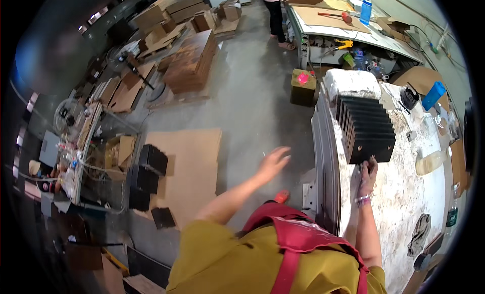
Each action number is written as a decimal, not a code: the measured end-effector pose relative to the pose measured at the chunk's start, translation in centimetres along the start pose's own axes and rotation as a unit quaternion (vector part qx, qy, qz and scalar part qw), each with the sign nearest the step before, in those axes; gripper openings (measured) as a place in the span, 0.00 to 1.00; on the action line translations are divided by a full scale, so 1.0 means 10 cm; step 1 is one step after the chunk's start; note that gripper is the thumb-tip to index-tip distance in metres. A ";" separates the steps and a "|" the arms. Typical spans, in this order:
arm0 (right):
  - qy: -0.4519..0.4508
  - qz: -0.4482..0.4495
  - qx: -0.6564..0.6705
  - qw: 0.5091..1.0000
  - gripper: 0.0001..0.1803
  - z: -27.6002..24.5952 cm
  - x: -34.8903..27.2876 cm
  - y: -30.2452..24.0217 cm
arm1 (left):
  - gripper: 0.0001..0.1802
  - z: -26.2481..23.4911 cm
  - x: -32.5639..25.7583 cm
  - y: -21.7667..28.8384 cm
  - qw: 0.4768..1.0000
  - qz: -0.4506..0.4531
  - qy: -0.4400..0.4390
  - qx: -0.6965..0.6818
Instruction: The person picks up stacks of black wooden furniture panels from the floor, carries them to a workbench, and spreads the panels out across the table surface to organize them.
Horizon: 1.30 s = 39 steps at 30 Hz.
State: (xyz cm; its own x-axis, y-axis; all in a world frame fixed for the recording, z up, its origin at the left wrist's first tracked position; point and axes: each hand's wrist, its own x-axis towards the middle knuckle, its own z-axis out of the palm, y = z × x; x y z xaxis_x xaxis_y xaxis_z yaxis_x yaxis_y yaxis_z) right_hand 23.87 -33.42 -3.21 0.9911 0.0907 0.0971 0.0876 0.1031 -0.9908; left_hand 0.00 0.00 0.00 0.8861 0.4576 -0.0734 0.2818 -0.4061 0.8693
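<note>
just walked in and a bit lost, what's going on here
The person's right hand is at the lower edge of the front board in a row of black boards on the white bench. Their empty left hand is out over the floor. More black pieces sit by a cardboard sheet.

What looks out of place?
One black panel lies skewed near the edge of the floor cardboard, apart from the neater black stacks. The white worktop also looks heavily stained with brown.
</note>
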 end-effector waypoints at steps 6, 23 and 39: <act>-0.037 -0.040 -0.040 0.998 0.21 -0.09 0.03 0.27 | 0.23 -0.05 -2.66 -1.62 0.971 -0.239 0.022 0.019; -0.110 0.060 -0.108 0.986 0.26 0.69 -2.22 -0.14 | 0.23 -0.77 -7.51 -2.53 0.828 -0.493 0.238 -0.121; -0.731 0.020 -0.537 0.422 0.16 0.49 -5.83 2.39 | 0.24 -3.13 -7.93 -4.72 0.854 -0.443 0.265 -0.059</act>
State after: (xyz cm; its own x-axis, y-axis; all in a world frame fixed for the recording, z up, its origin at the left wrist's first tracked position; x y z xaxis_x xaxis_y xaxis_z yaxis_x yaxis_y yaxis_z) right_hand -32.29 -31.43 -32.09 -0.0568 0.6659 -0.7439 0.8458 -0.3638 -0.3902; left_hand -95.09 7.64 -19.87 0.0443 0.8513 -0.5227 0.6886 0.3530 0.6334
